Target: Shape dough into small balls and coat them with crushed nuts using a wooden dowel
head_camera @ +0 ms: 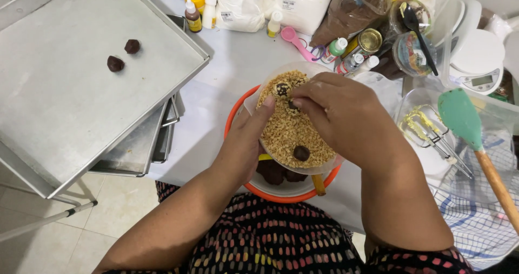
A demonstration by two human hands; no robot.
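The right hand (338, 114) pinches a chocolate ball (292, 106) down into the chopped nuts, while the left hand (246, 144) grips and tilts the clear tub (254, 98). Tipped further, the tub could spill nuts over its rim. It holds nuts, a coated ball (281, 89) and a bare one (301, 153). Beneath, the orange bowl (233, 120) holds more chocolate; two balls (123, 55) sit on the tray (70, 117).

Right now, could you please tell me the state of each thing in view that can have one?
Left hand: grip on the tub's side, tilting it.
Right hand: fingertips pinching a ball in the crumbs.
Tub: tilted, filled with crumbs.
Coated ball: partly crumbed.
Bare ball: uncoated, on the crumbs.
Orange bowl: holds dark dough.
Tray: two bare balls on it.
Spatula: lying unused.
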